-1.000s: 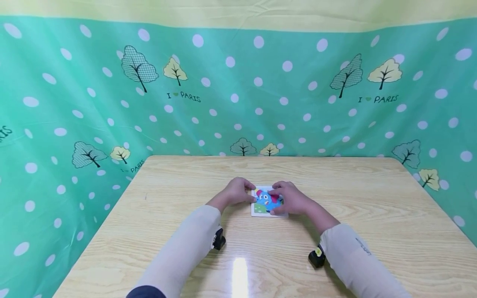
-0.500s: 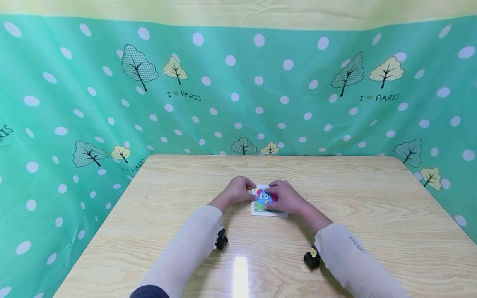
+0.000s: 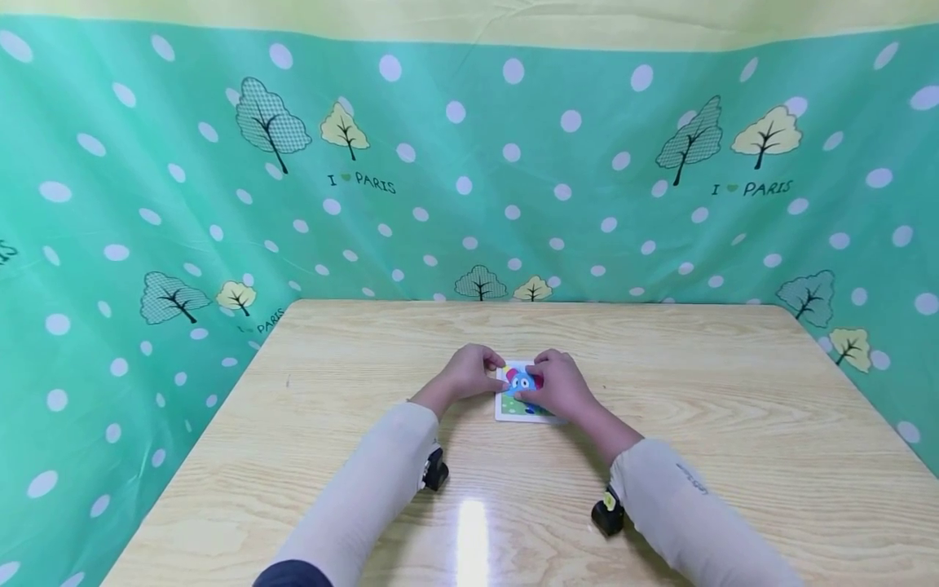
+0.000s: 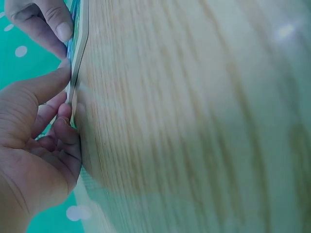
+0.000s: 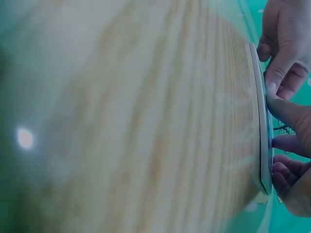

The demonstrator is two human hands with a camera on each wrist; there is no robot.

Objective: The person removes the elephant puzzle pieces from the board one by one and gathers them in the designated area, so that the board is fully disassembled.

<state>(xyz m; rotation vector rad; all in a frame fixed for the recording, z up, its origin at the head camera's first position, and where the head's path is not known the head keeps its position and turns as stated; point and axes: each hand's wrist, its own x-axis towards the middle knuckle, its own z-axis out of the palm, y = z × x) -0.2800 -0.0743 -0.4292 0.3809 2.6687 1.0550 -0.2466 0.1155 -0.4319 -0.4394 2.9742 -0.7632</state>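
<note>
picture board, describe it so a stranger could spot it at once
On the pale wooden table, look between the left hand and the right hand. The picture board lies there, white-edged and roughly square. A blue cartoon face with round white eyes sets it apart from the plain wood.

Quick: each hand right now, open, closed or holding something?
Left hand: holding the picture board at its left edge.
Right hand: on the board's printed face; whether it pinches anything there can't be told.
</note>
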